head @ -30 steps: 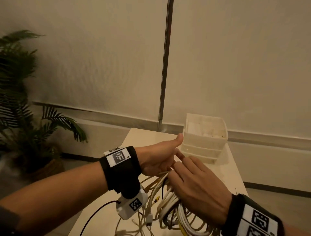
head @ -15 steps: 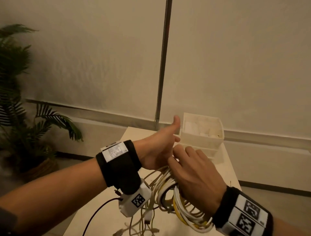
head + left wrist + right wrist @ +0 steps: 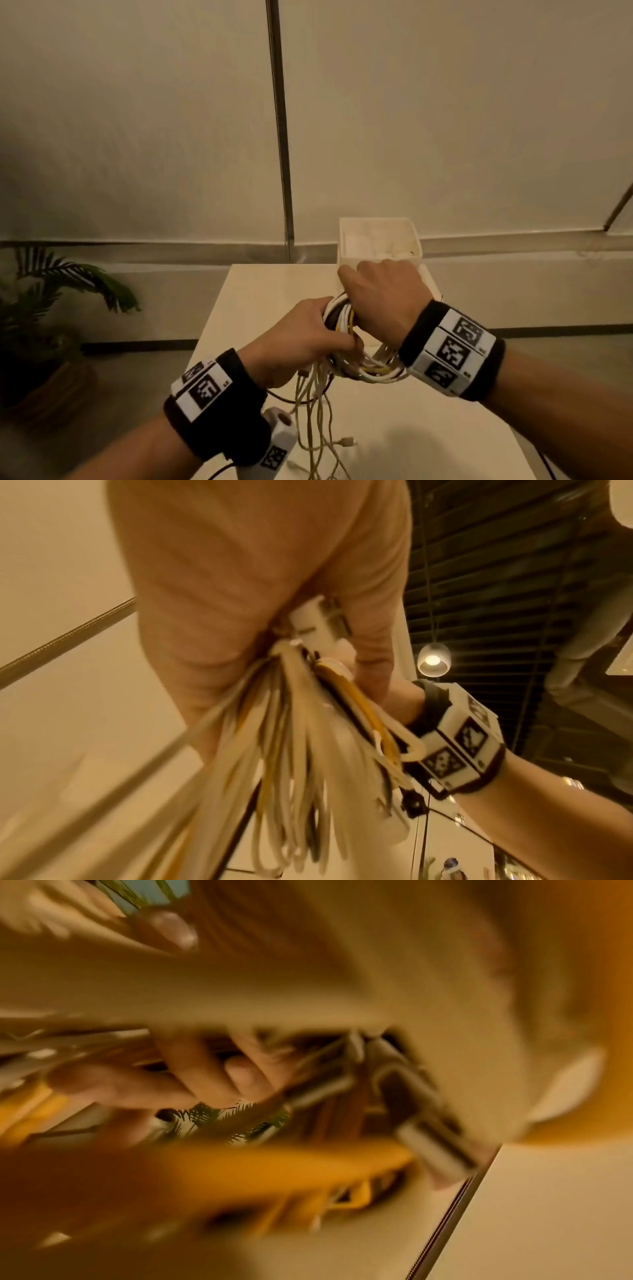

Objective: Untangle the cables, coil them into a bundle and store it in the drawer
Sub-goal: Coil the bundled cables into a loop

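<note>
A coil of white, yellow and dark cables (image 3: 342, 317) hangs above the pale table (image 3: 274, 291). My left hand (image 3: 308, 335) grips the coil from the left, fingers curled round the strands. My right hand (image 3: 380, 301) is closed over the coil's top right, knuckles up. Loose cable ends (image 3: 318, 428) trail down from the coil to the tabletop. From the left wrist, the cable bundle (image 3: 301, 737) fans out below my palm. The right wrist view is heavily blurred; curled fingers (image 3: 205, 1080) and yellow cable (image 3: 274, 1167) show. A white drawer unit (image 3: 378, 240) stands behind my right hand.
The drawer unit's top tray holds pale items. A potted palm (image 3: 51, 308) stands on the floor at the left. A thin vertical pole (image 3: 281, 137) runs up the wall behind the table. A dark cord (image 3: 219, 474) leads from the wrist camera at the lower left.
Both hands have closed round the coil; earlier the left thumb pointed up and the right fingers lay over the strands. The view has swung left, so the hands and table now sit more central.
</note>
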Demonstrator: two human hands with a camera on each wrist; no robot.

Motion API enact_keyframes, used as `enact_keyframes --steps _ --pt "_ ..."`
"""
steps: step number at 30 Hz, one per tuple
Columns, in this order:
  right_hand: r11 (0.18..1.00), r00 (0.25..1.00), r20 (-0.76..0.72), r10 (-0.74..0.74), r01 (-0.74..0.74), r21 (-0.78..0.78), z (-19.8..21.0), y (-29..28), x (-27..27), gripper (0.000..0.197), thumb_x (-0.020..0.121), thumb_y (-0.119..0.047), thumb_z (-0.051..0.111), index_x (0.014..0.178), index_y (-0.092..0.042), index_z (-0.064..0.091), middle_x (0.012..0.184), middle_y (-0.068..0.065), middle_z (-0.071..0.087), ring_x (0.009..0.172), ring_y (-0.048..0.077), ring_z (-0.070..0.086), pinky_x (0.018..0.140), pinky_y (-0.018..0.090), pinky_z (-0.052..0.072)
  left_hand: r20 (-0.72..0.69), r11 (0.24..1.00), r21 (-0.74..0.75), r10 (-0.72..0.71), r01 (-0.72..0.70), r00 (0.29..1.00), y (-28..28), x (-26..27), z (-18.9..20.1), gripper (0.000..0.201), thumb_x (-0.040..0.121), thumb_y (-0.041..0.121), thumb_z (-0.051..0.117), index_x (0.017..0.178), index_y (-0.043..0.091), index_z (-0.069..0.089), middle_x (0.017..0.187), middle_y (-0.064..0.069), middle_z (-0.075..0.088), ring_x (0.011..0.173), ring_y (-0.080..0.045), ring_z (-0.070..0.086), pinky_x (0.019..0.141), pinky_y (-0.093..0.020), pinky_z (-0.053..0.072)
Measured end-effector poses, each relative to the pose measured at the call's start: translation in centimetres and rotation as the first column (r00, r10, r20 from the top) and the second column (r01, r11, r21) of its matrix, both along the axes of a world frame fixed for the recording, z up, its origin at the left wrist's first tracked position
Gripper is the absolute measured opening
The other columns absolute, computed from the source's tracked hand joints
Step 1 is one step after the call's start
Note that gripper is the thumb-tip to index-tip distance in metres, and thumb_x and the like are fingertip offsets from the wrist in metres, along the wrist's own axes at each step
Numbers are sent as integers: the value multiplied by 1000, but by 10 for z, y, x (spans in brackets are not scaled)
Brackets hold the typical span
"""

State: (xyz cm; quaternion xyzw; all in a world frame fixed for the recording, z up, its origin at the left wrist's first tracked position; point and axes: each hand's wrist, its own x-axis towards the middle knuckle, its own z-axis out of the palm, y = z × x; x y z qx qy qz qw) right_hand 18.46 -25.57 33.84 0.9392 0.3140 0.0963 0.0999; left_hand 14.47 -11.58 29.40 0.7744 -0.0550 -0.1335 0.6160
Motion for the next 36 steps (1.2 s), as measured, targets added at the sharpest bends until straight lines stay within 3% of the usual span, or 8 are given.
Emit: enact_keyframes --steps 2,7,12,16,22,25,32,36 --pt "1000 1000 -13 -11 11 5 -2 0 0 19 92 -25 51 107 -14 48 98 7 62 85 30 62 62 34 38 -69 994 -97 -57 50 996 3 2 3 40 75 -5 68 114 -5 60 99 -22 71 89 -32 71 77 -42 60" --pt "990 997 14 -73 71 119 8 -6 9 22 89 -26 56 107 -16 49 93 5 62 81 30 60 63 34 35 -122 950 -278 109 -139 987 -11 16 6 35 57 -15 45 87 -2 58 69 -20 54 70 -39 64 89 -68 46" --pt "934 945 -323 51 69 350 22 -31 14 23 76 -40 69 89 -23 59 79 -3 64 74 18 61 59 33 48 8 983 -136 128 -126 992 -13 21 17 36 59 -21 37 87 -9 57 60 -15 45 45 -27 49 54 -36 50" --pt "978 886 -455 89 9 209 21 -40 19 31 71 -46 68 91 -24 68 84 -1 69 82 19 63 85 32 44 126 995 98 -26 13 992 -15 19 31 34 51 -6 46 77 8 63 63 -14 50 48 -24 48 48 -31 46" --pt "776 709 -635 306 201 598 22 -47 26 11 78 -4 69 87 -12 68 80 10 74 71 23 73 65 33 59 147 993 87 -87 75 985 -5 27 44 46 64 -2 61 109 4 64 88 -23 69 69 -38 68 66 -44 57" --pt "720 777 -582 241 258 644 20 -48 28 8 82 -2 64 88 -8 66 76 14 74 68 24 73 65 35 61 80 998 16 -66 65 995 4 30 32 54 75 4 71 124 7 49 105 -27 68 91 -44 71 83 -52 58" --pt "598 873 -458 167 279 751 19 -41 34 2 78 -8 66 79 -9 65 70 13 71 67 30 71 71 50 59 208 935 -254 303 -248 930 -7 30 15 39 80 -5 73 115 4 58 94 -25 70 79 -38 73 72 -45 61" --pt "495 898 -417 143 300 816 21 -44 32 5 78 -5 65 81 -9 65 69 14 70 64 30 70 67 50 59 144 950 -254 225 -184 964 -7 27 14 35 81 6 76 113 3 60 99 -31 68 93 -47 69 82 -51 56"
